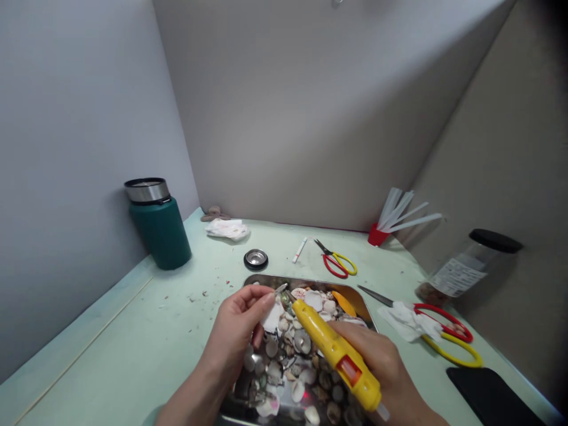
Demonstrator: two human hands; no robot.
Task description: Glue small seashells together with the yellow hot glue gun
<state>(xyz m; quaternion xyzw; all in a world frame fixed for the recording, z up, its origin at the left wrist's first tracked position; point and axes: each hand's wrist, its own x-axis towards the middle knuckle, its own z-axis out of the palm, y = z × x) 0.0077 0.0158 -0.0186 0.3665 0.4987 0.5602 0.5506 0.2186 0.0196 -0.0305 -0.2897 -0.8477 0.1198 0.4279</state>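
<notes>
Over a metal tray (370,316) full of seashells (302,341), my left hand (242,313) pinches a small pale piece (281,289), probably a shell, between thumb and fingertips. My right hand (377,355) is wrapped round a yellow glue gun (331,343), its nozzle pointing up and left close to the pinched piece. Whether the nozzle touches it, I cannot tell. A clear glue stick end sticks out of the gun's rear. White, grey and brown shells lie loose beneath both hands, and an orange piece (344,303) rests at the tray's far right.
Behind the tray are a round metal lid (256,259), a marker-like stick (300,250) and scissors (336,260). Larger scissors (448,334) with tissue (406,321), a jar (465,266) and a black phone-like slab (494,396) lie right. A green bottle (160,228) stands left; a red cup (378,235) holds glue sticks.
</notes>
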